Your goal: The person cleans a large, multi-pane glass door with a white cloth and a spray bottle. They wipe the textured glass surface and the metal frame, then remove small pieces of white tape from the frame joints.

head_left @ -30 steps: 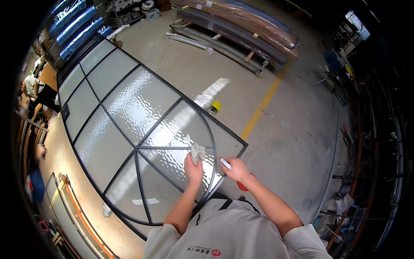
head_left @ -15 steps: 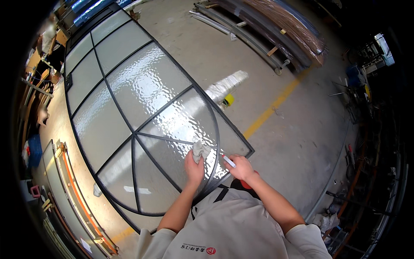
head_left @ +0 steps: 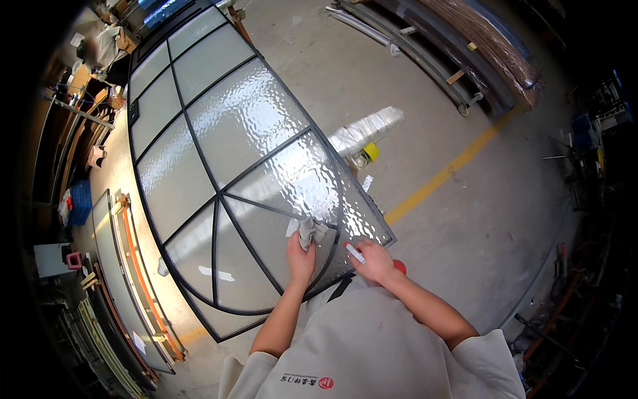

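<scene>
A large arched panel of textured glass in a black frame [head_left: 219, 199] lies flat in front of me. My left hand [head_left: 300, 256] presses a crumpled grey cloth [head_left: 312, 231] onto the glass, close to a curved black bar near the panel's near right edge. My right hand [head_left: 373, 261] rests at the panel's near corner and grips a small white stick-shaped tool [head_left: 355, 253]. A red object [head_left: 399, 265] shows just behind that hand.
A roll of clear wrap [head_left: 365, 130] with a yellow cap [head_left: 370, 151] lies on the concrete floor beside the panel. A yellow floor line [head_left: 445, 174] runs to the right. Long metal profiles and wrapped stock [head_left: 465, 53] are stacked far right. Framed panels [head_left: 126, 266] lie to the left.
My view has shifted closer over the panel. My left hand with the cloth slid slightly along the glass; the right hand stayed at the near corner with the white tool.
</scene>
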A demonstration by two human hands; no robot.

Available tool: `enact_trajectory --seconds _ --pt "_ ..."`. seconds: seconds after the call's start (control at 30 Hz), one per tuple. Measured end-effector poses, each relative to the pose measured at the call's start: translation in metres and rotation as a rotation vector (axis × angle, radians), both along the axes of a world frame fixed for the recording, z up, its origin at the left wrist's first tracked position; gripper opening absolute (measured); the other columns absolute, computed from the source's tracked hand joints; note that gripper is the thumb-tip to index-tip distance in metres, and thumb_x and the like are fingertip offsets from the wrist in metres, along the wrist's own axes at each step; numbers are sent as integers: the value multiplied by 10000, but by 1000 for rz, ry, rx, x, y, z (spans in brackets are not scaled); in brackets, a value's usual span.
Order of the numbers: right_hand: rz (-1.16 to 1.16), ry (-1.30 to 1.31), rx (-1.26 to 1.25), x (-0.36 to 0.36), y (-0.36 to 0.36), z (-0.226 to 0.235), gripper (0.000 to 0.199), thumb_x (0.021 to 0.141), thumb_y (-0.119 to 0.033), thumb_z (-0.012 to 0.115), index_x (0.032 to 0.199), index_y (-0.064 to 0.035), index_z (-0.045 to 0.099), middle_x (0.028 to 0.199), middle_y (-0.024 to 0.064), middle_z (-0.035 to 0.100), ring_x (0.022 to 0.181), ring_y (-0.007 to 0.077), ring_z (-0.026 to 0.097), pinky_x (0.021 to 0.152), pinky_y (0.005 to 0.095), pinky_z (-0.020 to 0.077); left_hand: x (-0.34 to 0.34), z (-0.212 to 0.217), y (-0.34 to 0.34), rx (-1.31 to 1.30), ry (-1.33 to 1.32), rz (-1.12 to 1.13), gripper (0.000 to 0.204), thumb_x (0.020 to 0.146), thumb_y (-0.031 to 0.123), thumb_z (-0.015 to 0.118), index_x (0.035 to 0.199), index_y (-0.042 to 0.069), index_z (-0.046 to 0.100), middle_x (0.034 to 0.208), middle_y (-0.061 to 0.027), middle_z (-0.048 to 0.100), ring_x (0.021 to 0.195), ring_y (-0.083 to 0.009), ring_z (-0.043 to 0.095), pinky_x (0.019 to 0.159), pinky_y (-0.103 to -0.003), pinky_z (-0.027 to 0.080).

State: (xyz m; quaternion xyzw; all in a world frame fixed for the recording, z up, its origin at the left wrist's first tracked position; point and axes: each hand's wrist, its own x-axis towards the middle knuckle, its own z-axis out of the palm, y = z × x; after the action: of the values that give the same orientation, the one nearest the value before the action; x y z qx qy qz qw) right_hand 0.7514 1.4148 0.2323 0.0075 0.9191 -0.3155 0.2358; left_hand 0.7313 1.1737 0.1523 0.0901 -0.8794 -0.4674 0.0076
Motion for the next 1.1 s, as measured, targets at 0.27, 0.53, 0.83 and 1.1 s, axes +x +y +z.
enact_trajectory --seconds 0.27,0.53,0.83,1.1 --pt "29 28 -29 -6 15 -1 312 960 -353 696 1082 -68 728 1094 168 710 1037 394 717 935 513 584 1 9 11 -98 -2 -75 419 863 107 784 1248 16 646 1115 -231 690 1106 -454 644 954 -520 519" --pt "-72 121 -126 11 39 -13 313 974 -342 692 1162 -93 717 1119 155 696 1034 405 707 915 514 587 -4 39 52 -345 137 -458 457 770 85 840 1200 77 686 1199 -123 663 1101 -384 631 952 -501 527" --pt "-230 201 -188 42 60 -5 271 965 -283 716 1149 -85 726 1114 135 701 1025 395 704 891 496 584 -18 43 63 -361 77 -477 391 782 6 769 1163 48 693 1163 -146 643 1103 -396 622 950 -488 532" --pt "-321 271 -274 52 74 5 264 956 -229 742 1153 -54 733 1117 141 702 985 398 707 850 475 580 11 40 43 -286 13 -505 337 817 -46 699 1146 20 674 1154 -202 639 1095 -436 619 947 -515 514"
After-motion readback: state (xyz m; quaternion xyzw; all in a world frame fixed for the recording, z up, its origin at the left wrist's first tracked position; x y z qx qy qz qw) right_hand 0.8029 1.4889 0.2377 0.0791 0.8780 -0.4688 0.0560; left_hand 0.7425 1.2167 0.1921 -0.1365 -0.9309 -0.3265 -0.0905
